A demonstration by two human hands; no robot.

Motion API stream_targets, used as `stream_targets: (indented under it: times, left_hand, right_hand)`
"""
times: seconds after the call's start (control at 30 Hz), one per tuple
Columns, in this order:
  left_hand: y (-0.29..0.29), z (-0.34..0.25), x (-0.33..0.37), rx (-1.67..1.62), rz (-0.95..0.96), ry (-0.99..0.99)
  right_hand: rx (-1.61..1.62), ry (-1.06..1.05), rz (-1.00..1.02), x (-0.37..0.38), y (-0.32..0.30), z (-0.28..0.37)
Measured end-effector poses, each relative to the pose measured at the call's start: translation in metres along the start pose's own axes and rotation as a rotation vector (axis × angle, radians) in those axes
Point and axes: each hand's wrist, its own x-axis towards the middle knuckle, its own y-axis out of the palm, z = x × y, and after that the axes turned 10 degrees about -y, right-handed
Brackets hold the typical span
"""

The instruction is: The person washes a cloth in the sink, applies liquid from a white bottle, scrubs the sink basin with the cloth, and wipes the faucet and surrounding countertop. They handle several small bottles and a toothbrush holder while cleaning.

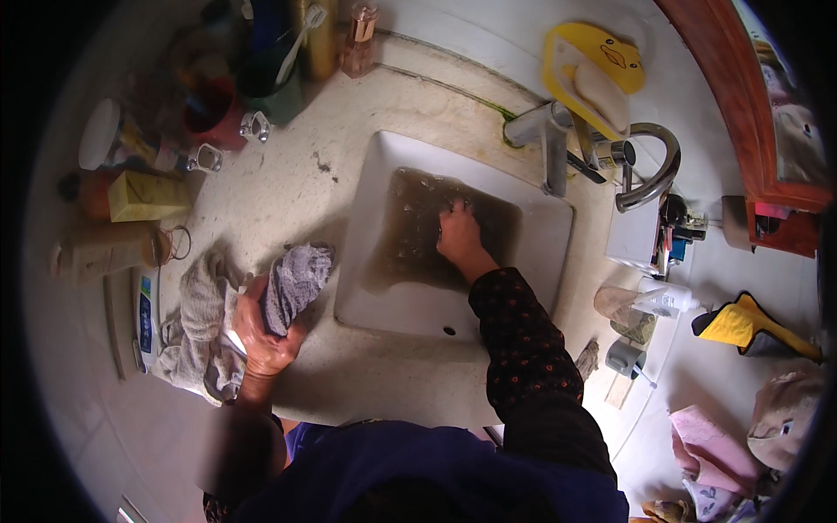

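At a cream countertop, over a white rectangular washbasin part-filled with murky brown water.
On the counter left of the basin, beside a crumpled beige towel, clasping a bunched grey cloth in the left hand, with thumb and fingers parted just enough to wrap its lower end. Into the water, dipping the right hand with fingers loosely bent and partly submerged; cannot tell how far open below the surface or whether gripping anything.

Open counter beyond grey cloth, faucet at far-right corner of basin
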Motion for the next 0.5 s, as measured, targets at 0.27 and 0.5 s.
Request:
stream_targets:
  times: [0.27, 0.5]
  left_hand:
    - [-0.001, 0.001, 0.0, 0.007, -0.008, 0.026]
    - [0.001, 0.001, 0.002, 0.003, -0.006, 0.029]
  right_hand:
    - [0.111, 0.142, -0.089, 0.011, -0.008, 0.003]
    - [0.047, 0.145, 0.013, 0.011, 0.002, -0.002]
